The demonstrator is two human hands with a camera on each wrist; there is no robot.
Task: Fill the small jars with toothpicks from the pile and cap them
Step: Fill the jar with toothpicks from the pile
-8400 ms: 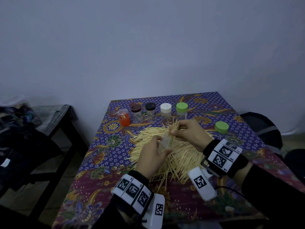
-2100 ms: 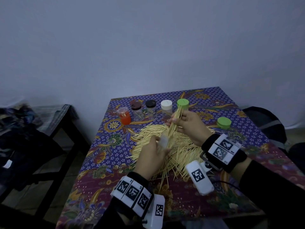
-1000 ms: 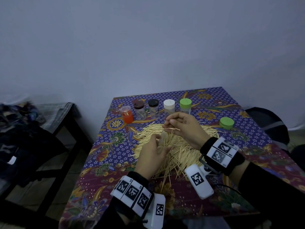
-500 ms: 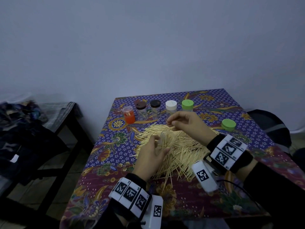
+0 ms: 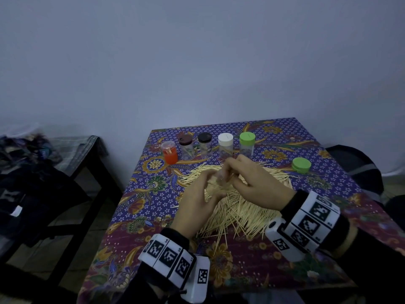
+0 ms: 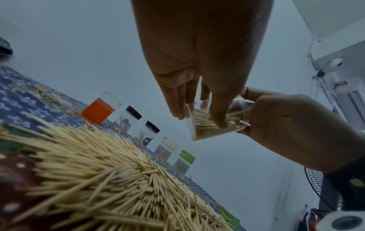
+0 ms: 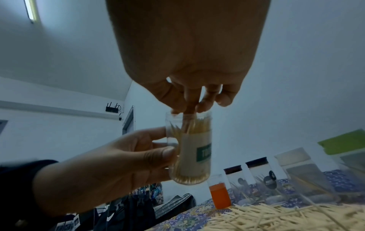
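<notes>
on the left of the table (image 5: 328, 137) stands a row of jars: the orange jar (image 5: 169, 152) with no cap, then a brown-capped jar (image 5: 185, 148), a black-capped jar (image 5: 205, 145), a white-capped jar (image 5: 225, 146) and a green-capped jar (image 5: 247, 144), each with only a few toothpicks showing through the plastic. in front of them lies the pile (image 5: 238, 205), spread wide over the cloth.

the left hand (image 5: 197, 205) is clamped round the clear jar (image 7: 189, 150), thumb on one side and fingers on the other, and holds it above the pile, mouth tipped toward the other hand. a second or two ago a long bundle of toothpicks stood well out of that mouth; now none stick out, and the jar looks packed nearly to its rim. the right hand (image 5: 256, 183) has come down onto the opening, its fingers (image 7: 203, 103) bunched together and poking into the mouth, pressing the sticks level rather than gripping anything.

that suggests the filling of this jar is about done, and capping is probably next. the loose green cap (image 5: 301, 164) lies alone at the far right of the table, well apart from both hands, so the right hand would have to reach for it. the uncapped orange jar looks like later work.
</notes>
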